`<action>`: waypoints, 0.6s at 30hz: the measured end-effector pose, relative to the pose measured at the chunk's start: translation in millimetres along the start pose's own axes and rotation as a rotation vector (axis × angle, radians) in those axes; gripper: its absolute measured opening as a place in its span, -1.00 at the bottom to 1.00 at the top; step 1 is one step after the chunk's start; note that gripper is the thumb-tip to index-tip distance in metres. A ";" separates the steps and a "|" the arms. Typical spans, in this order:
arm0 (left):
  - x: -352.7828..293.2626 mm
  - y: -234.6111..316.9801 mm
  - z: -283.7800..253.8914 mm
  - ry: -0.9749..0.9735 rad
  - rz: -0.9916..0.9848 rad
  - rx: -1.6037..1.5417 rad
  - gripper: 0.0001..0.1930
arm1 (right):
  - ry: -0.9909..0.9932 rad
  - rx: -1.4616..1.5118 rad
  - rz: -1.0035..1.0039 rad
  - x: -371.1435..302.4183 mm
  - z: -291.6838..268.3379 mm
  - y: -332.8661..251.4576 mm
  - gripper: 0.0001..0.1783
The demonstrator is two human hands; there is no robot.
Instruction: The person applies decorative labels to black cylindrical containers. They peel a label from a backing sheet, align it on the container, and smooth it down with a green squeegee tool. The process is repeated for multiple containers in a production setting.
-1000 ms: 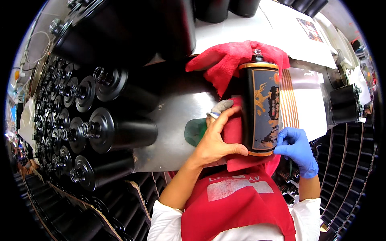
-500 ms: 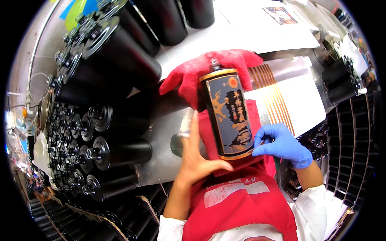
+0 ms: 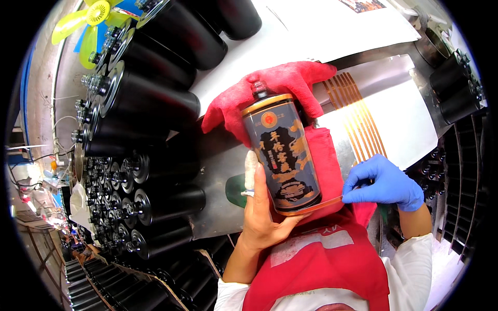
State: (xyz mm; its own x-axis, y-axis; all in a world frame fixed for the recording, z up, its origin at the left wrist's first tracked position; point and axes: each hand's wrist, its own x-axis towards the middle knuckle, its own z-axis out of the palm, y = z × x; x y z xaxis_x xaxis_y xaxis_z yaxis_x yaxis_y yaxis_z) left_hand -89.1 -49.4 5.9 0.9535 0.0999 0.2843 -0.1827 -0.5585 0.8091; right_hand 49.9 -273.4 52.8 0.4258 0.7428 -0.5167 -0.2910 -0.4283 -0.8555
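Observation:
A black bottle [image 3: 282, 153] with a grey, gold-patterned front and a gold band below its shoulder lies on red cloth [image 3: 223, 111], its neck pointing away from me. My left hand [image 3: 259, 217] is bare apart from a white wrap [image 3: 250, 173] on one finger. It grips the bottle's lower left side, thumb at the base. In a blue glove, my right hand [image 3: 384, 184] pinches the free end of a thin gold strip [image 3: 332, 200]. The strip's other end meets the bottle's bottom edge, and the length between is stretched out to the right.
Right of the bottle, several gold strips [image 3: 358, 116] lie side by side on a white sheet [image 3: 410, 127]. Black bottles crowd the left side [image 3: 174, 201] and far left [image 3: 150, 96]; more stand at the right [image 3: 451, 78]. A yellow-green fan [image 3: 97, 13] is at the upper left.
My left hand has closed on the bottle's lower side. The bottle has turned, its pattern now facing more to the right. My right hand has drawn away rightward, stretching the gold strip out.

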 end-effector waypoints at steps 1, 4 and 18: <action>-1.5 -4.4 0.8 -0.022 -0.012 -0.056 0.20 | 0.001 0.001 -0.002 1.5 -2.1 2.1 -0.85; -1.8 -11.9 2.4 -0.041 -0.021 -0.189 0.24 | -0.011 0.034 0.026 4.8 -4.2 7.5 -0.84; 17.6 11.9 4.5 -0.133 0.193 0.237 0.13 | 0.013 0.083 0.080 19.0 -9.3 24.9 -0.82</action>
State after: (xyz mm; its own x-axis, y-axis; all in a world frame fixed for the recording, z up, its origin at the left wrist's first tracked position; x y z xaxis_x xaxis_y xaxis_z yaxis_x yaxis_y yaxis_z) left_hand -73.5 -58.0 18.3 0.9324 -0.1259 0.3387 -0.3172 -0.7341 0.6004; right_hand 58.7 -274.8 21.4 0.4091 0.7010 -0.5841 -0.3940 -0.4417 -0.8061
